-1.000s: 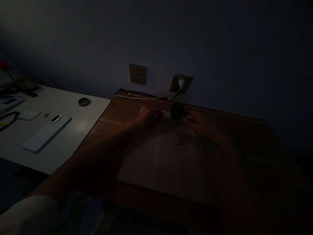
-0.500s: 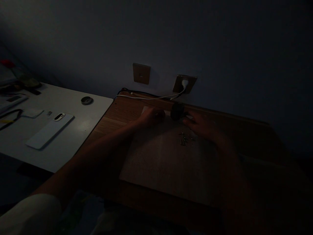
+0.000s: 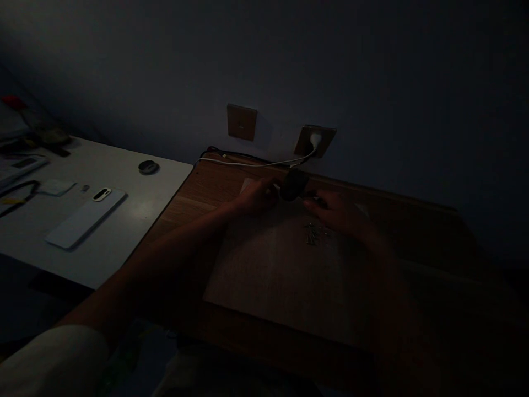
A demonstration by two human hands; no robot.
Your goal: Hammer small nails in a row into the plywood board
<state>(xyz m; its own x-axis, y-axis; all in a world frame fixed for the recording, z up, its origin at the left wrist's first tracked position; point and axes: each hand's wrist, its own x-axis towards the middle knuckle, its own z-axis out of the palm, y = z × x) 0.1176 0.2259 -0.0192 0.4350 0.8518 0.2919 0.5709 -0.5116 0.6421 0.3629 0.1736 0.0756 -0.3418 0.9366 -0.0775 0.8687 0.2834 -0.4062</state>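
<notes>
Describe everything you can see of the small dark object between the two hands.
The dark object is small, rounded, black; the dim light hides its material and parts. It looks tilted, near the far edge of the pale board on the desk. The left hand reaches its left side, the right hand its right; a grip cannot be told.

Open room over near half of pale board [image 3: 268,281], screws [image 3: 314,233] and dark round object [image 3: 292,184] at far edge, white cable [image 3: 248,164] behind

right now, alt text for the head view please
In dim light, the left hand and right hand flank a small dark object over a pale board on a wooden desk, small metal pieces nearby. A white phone lies on the white table.
</notes>
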